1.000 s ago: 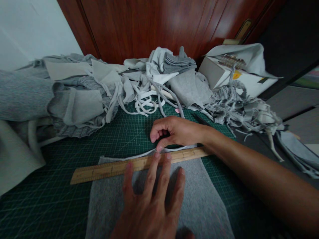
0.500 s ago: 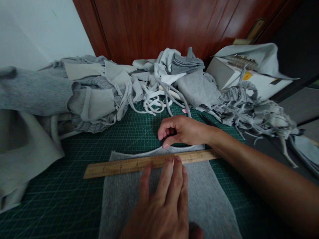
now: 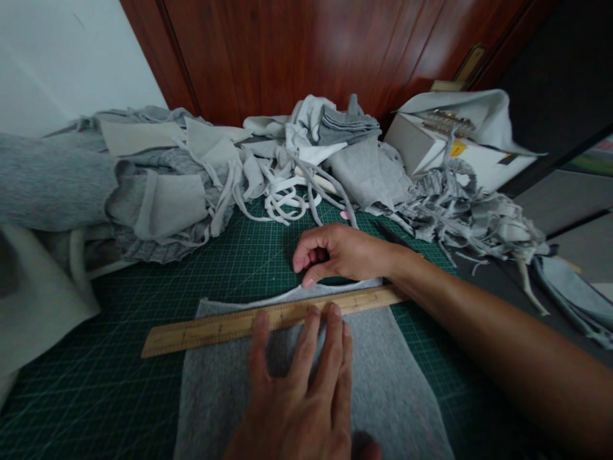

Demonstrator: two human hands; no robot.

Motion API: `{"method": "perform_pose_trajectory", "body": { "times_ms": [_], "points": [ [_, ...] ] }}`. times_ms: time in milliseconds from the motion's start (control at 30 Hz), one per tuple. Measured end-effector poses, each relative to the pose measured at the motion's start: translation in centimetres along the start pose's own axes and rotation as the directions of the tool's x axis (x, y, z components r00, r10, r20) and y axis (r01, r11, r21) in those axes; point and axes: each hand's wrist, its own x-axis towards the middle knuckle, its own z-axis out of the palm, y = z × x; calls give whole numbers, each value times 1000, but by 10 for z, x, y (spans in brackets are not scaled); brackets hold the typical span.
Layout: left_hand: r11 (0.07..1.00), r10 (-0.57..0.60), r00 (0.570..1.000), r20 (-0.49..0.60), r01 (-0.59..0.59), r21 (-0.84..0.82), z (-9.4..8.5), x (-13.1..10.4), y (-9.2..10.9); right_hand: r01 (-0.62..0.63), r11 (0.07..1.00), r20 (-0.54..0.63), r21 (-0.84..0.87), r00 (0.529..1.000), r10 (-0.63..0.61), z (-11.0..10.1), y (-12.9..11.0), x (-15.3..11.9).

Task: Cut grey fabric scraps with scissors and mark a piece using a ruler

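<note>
A grey knit cloth panel (image 3: 225, 383) lies on a green cutting mat (image 3: 258, 268). Across it, near its far edge, runs a wooden ruler (image 3: 201, 331), slightly slanted. My left hand (image 3: 299, 390) lies flat and open on the cloth, its fingers spread and several fingertips pressing on the ruler. Beyond the ruler is my right hand (image 3: 340, 252), with curled fingers and a gap between index fingertip and thumb. That thumb tip touches the cloth's far edge, which lifts a little there. My right forearm covers the ruler's right end.
Grey and white cloth pieces (image 3: 172, 198) are heaped at the left and back. Thin white strips (image 3: 287, 203) lie behind my right hand. At the back right stands a white box (image 3: 416, 140), with frayed scraps (image 3: 502, 223) in front. A wooden door (image 3: 287, 51) rises behind.
The view has shifted a little, so everything sits slightly further left. Both hands keep nearly the same place on the cloth and ruler.
</note>
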Motion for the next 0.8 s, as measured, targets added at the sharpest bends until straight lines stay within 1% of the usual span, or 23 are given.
{"method": "perform_pose_trajectory", "body": {
  "times_ms": [200,367,467,633,800],
  "points": [
    [999,-39,999,4,39,26,-1,-1,1,18,1000,-3,-11,1000,-19,1,0,-2],
    [999,-42,998,48,43,-14,-3,-2,1,6,1000,-11,18,1000,-6,3,0,-2],
    [998,-62,997,55,63,-27,-3,-1,2,-3,999,-12,37,1000,4,3,0,-2],
    [989,-137,990,24,139,-60,-2,1,5,3,999,-19,32,1000,-2,2,1,-1],
    [986,-158,987,-31,156,-57,1,2,7,3,1000,-23,14,1000,-3,1,1,-2]
  ]
}}
